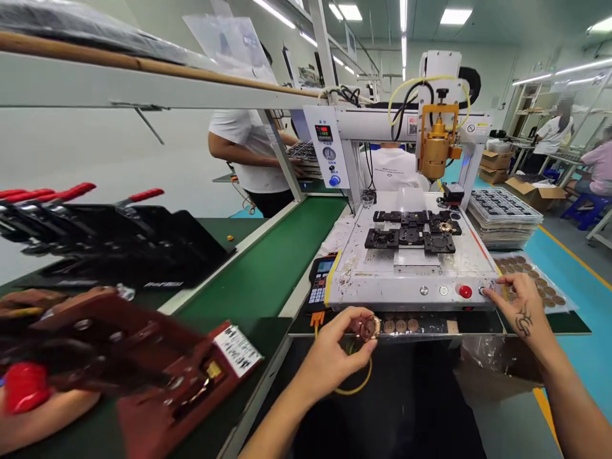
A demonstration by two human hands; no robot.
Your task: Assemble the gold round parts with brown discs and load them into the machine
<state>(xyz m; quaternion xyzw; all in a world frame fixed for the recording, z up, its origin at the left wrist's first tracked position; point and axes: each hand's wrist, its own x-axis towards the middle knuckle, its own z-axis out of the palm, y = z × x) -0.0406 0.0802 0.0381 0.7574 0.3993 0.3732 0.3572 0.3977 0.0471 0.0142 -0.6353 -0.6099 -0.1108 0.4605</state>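
My left hand (335,354) pinches a small round copper-coloured disc (368,327) between thumb and fingers, just in front of the white dispensing machine (411,280). More discs (400,326) lie in a row on the black ledge under the machine's front panel. My right hand (519,303) reaches to the panel's right end, a fingertip on a small button (482,291) beside the red button (465,291). Black fixtures (414,231) sit on the machine bed beneath a gold dispensing head (436,148).
A green conveyor belt (268,268) runs along the left. Red-brown clamp jigs (143,357) and black red-handled clamps (95,236) lie to my left. Stacked trays (502,213) and a bag of discs (535,280) stand right. Other people work behind and at far right.
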